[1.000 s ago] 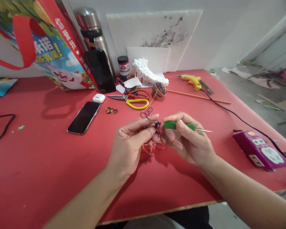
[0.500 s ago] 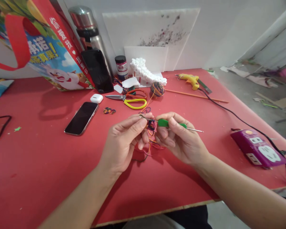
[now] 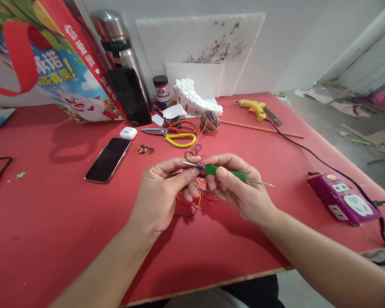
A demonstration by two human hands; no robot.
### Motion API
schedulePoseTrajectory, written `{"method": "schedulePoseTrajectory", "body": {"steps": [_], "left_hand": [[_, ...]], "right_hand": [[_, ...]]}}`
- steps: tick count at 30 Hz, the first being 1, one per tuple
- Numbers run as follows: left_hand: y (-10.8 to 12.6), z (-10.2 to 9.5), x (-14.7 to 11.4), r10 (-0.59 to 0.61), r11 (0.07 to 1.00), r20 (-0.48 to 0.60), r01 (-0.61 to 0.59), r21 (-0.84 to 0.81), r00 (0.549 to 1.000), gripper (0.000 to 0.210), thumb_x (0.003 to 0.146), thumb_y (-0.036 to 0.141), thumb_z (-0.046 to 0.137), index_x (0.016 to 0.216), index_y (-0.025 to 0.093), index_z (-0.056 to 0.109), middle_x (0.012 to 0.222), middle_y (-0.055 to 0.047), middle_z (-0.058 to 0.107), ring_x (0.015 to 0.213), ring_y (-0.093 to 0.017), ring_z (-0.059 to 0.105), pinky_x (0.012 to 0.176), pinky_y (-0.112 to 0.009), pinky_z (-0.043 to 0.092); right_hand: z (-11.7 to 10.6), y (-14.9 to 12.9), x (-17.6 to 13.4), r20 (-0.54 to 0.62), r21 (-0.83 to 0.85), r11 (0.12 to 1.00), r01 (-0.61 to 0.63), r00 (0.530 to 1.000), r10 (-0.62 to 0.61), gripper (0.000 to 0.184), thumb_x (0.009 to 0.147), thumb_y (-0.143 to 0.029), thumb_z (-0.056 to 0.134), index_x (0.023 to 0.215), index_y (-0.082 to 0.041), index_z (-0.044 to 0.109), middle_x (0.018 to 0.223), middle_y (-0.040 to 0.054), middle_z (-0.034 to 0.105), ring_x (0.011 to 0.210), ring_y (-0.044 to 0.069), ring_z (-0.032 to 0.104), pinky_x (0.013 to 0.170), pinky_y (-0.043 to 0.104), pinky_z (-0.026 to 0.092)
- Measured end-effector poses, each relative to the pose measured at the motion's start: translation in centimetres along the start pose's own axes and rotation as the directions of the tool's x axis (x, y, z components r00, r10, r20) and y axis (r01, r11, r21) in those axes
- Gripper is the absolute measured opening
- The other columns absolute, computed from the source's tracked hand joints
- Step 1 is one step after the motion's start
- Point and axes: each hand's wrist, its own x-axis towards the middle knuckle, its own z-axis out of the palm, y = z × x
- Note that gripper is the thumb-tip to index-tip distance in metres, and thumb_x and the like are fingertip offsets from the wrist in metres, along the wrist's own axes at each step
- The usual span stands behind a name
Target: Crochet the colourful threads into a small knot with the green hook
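My right hand [image 3: 235,184] pinches the green handle of a crochet hook [image 3: 226,171], a thin metal shaft showing at either end. Its left shaft runs across a small dark multicoloured piece of crochet [image 3: 201,171], which my left hand [image 3: 162,188] pinches between thumb and fingers. Most of that piece is hidden behind the fingertips. Loose multicoloured yarn [image 3: 194,201] hangs below the hands onto the red table, and a strand leads back to a ball of yarn [image 3: 210,121]. A small finished-looking crochet bit [image 3: 145,149] lies left of the hands.
Scissors [image 3: 181,139] with red and yellow handles lie behind my hands. A phone [image 3: 109,160] and a white earbud case [image 3: 128,133] are at the left. A yellow glue gun [image 3: 253,108] trails its cord toward a purple power box [image 3: 343,198] at the right.
The hook has slid left through the crochet piece and tilts slightly more, its tip now past my left fingers. My right hand has moved a little left and down with it.
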Motion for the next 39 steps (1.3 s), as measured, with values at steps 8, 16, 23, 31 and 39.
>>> {"method": "schedulePoseTrajectory", "body": {"steps": [8, 16, 23, 31, 39], "left_hand": [[-0.3, -0.1, -0.2, -0.007, 0.999, 0.052, 0.009, -0.050, 0.999, 0.037, 0.072, 0.011, 0.094, 0.107, 0.018, 0.087, 0.071, 0.000, 0.079, 0.061, -0.012, 0.076, 0.064, -0.018, 0.064], [-0.9, 1.1, -0.4, 0.009, 0.972, 0.033, 0.000, -0.237, 0.999, 0.033, 0.071, 0.006, 0.092, 0.102, 0.017, 0.086, 0.068, 0.002, 0.076, 0.058, -0.008, 0.073, 0.062, -0.014, 0.060], [-1.1, 0.8, -0.6, 0.056, 0.984, -0.024, -0.059, -0.169, 0.998, 0.035, 0.074, 0.008, 0.091, 0.107, 0.018, 0.086, 0.071, 0.005, 0.073, 0.058, -0.006, 0.070, 0.058, -0.014, 0.057], [-1.1, 0.8, -0.6, 0.106, 0.989, -0.055, -0.111, -0.101, 0.993, 0.043, 0.073, 0.010, 0.092, 0.114, 0.022, 0.087, 0.073, 0.006, 0.072, 0.056, -0.006, 0.070, 0.055, -0.013, 0.056], [-2.7, 0.9, -0.6, 0.160, 0.985, -0.108, -0.166, -0.046, 0.981, 0.053, 0.078, 0.016, 0.091, 0.129, 0.024, 0.082, 0.076, 0.004, 0.074, 0.064, -0.007, 0.070, 0.063, -0.016, 0.059]], "right_hand": [[-0.3, -0.2, -0.4, -0.020, -0.191, 0.975, 0.116, 0.992, -0.122, 0.016, 0.107, -0.033, 0.072, 0.117, -0.027, 0.082, 0.079, -0.0008, 0.073, 0.063, 0.009, 0.061, 0.060, 0.023, 0.053], [0.8, 0.3, -0.7, -0.096, -0.158, 0.970, 0.184, 0.975, -0.200, 0.015, 0.107, -0.032, 0.071, 0.117, -0.028, 0.082, 0.079, -0.0006, 0.072, 0.062, 0.008, 0.057, 0.058, 0.021, 0.051], [1.0, 0.5, -1.1, -0.133, -0.262, 0.947, 0.185, 0.965, -0.226, 0.015, 0.106, -0.034, 0.073, 0.117, -0.028, 0.082, 0.080, -0.0006, 0.072, 0.067, 0.009, 0.062, 0.059, 0.018, 0.052], [0.9, 0.5, -1.0, -0.051, -0.384, 0.886, 0.259, 0.952, -0.301, 0.016, 0.109, -0.027, 0.067, 0.119, -0.026, 0.078, 0.085, -0.0006, 0.077, 0.069, 0.009, 0.070, 0.061, 0.019, 0.058], [1.0, 0.8, -0.7, 0.060, -0.667, 0.647, 0.368, 0.893, -0.446, 0.019, 0.107, -0.013, 0.060, 0.120, -0.022, 0.070, 0.090, -0.0004, 0.080, 0.079, 0.011, 0.078, 0.074, 0.022, 0.065]]}}
